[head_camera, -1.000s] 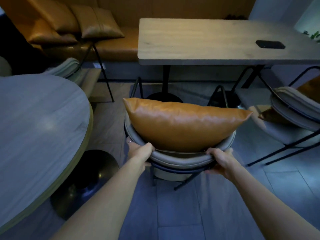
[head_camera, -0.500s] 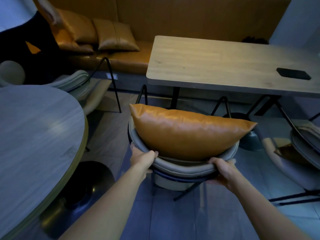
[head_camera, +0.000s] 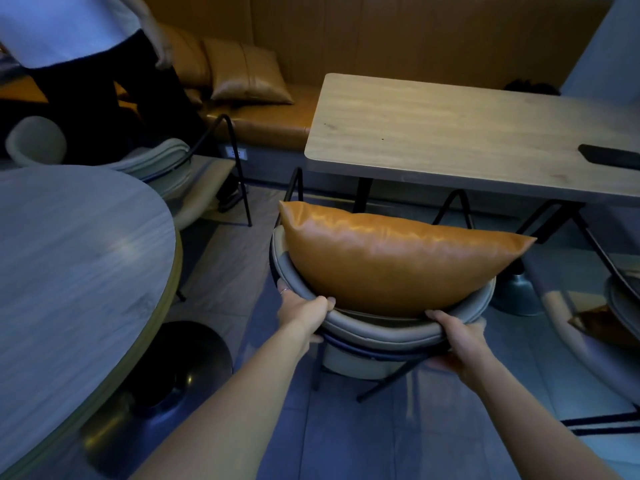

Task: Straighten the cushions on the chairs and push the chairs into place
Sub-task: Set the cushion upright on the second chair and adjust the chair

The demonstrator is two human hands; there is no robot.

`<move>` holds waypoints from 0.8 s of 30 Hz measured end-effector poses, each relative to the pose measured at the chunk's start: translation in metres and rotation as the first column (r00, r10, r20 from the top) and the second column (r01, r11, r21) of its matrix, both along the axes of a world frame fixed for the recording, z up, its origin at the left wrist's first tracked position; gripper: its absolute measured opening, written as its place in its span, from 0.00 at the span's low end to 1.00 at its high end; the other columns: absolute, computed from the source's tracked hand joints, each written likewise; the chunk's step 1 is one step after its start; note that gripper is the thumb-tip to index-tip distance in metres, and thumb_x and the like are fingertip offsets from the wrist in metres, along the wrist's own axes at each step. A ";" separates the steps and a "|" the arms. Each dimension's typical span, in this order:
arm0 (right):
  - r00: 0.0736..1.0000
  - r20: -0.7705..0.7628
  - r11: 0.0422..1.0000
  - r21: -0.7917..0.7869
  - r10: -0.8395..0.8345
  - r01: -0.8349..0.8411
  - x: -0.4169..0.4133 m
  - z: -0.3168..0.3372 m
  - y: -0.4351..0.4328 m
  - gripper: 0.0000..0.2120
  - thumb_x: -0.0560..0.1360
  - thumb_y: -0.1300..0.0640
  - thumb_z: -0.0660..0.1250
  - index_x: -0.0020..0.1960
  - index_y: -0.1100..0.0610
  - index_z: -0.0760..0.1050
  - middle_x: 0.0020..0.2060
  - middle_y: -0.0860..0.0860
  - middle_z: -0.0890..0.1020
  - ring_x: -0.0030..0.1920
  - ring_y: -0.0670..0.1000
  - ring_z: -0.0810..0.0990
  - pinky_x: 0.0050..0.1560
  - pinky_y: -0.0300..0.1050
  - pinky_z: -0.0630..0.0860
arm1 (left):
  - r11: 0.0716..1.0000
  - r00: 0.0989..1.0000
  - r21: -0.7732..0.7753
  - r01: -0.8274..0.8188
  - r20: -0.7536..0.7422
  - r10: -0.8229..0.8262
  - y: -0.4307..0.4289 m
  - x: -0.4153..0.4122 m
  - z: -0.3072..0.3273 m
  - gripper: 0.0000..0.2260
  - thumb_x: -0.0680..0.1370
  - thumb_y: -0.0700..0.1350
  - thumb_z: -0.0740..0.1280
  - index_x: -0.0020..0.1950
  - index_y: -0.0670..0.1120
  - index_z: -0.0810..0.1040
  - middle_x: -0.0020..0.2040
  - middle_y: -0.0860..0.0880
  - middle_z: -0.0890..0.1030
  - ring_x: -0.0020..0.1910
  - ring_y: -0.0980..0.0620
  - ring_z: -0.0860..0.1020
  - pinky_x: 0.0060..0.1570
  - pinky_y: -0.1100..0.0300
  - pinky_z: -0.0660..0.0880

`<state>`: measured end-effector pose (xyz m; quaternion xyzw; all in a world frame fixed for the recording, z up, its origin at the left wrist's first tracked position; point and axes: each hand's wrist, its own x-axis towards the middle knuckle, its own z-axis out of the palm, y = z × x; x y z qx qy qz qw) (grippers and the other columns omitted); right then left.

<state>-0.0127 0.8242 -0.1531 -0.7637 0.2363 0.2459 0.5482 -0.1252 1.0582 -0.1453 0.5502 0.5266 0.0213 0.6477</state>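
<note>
A grey padded chair [head_camera: 381, 332] with a curved backrest and thin black legs stands in front of me, facing the rectangular wooden table [head_camera: 450, 133]. An orange leather cushion [head_camera: 388, 258] stands upright in it, leaning against the backrest, its top edge sloping down to the right. My left hand [head_camera: 301, 311] grips the left part of the backrest rim. My right hand [head_camera: 457, 336] grips the right part. The chair's seat is hidden behind the cushion.
A round grey table [head_camera: 76, 258] with a dark pedestal base fills the left. Another grey chair [head_camera: 180, 174] stands behind it. A person [head_camera: 86, 46] stands at the far left by the orange bench [head_camera: 263, 123] with cushions. A third chair [head_camera: 620, 299] is at the right edge; a dark phone [head_camera: 609, 157] lies on the wooden table.
The view has swung left and up: the table and chair sit further right, and the standing person has come into sight. Both hands keep their grip on the backrest.
</note>
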 end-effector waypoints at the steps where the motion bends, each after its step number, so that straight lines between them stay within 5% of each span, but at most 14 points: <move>1: 1.000 -0.002 1.000 0.018 -0.016 0.016 -0.005 -0.001 0.002 0.38 0.69 0.52 0.78 0.71 0.50 0.60 0.55 0.61 0.79 0.46 0.64 0.84 0.32 0.60 0.83 | 1.000 1.000 0.002 0.004 0.000 -0.004 0.000 -0.001 0.001 0.43 0.73 0.40 0.76 0.82 0.49 0.56 0.73 0.42 0.73 0.65 0.38 0.77 0.42 0.44 0.85; 5: 0.999 0.013 0.999 0.038 -0.035 0.034 -0.010 0.003 0.007 0.33 0.69 0.56 0.74 0.68 0.51 0.60 0.57 0.62 0.77 0.49 0.65 0.83 0.31 0.60 0.82 | 1.000 1.000 -0.003 0.007 0.003 -0.007 0.000 -0.006 0.002 0.43 0.73 0.39 0.75 0.82 0.50 0.55 0.72 0.43 0.73 0.64 0.38 0.76 0.47 0.39 0.84; 12: 0.999 -0.010 0.998 0.042 -0.052 0.052 -0.019 0.006 -0.006 0.29 0.71 0.59 0.74 0.66 0.52 0.62 0.57 0.61 0.75 0.51 0.65 0.81 0.36 0.69 0.83 | 0.999 0.998 0.003 0.053 -0.033 -0.053 -0.006 -0.012 0.007 0.43 0.73 0.38 0.74 0.82 0.48 0.55 0.72 0.42 0.72 0.62 0.40 0.76 0.40 0.45 0.84; 18: 0.997 -0.038 0.996 0.068 -0.062 0.064 -0.025 0.013 -0.012 0.31 0.73 0.59 0.74 0.68 0.51 0.60 0.55 0.61 0.74 0.50 0.65 0.80 0.41 0.65 0.83 | 0.997 0.996 -0.024 0.079 -0.037 -0.080 -0.008 -0.016 0.002 0.42 0.73 0.43 0.76 0.81 0.48 0.57 0.73 0.41 0.74 0.64 0.39 0.78 0.48 0.39 0.84; 21: 0.994 0.107 0.980 -0.197 0.022 0.000 -0.031 0.019 -0.004 0.43 0.72 0.55 0.75 0.78 0.53 0.53 0.68 0.64 0.70 0.62 0.69 0.74 0.57 0.67 0.76 | 0.994 0.995 -0.050 0.099 -0.017 -0.100 0.000 -0.022 0.002 0.41 0.77 0.50 0.73 0.83 0.53 0.52 0.76 0.43 0.70 0.66 0.36 0.77 0.49 0.39 0.83; 24: 0.850 0.329 0.731 -0.676 0.411 -0.092 -0.050 0.026 0.008 0.34 0.71 0.53 0.76 0.69 0.63 0.64 0.66 0.68 0.70 0.65 0.71 0.70 0.61 0.66 0.69 | 0.996 0.996 0.025 0.088 0.013 -0.088 0.017 -0.024 0.000 0.38 0.79 0.52 0.70 0.84 0.54 0.53 0.79 0.45 0.67 0.71 0.37 0.73 0.61 0.40 0.78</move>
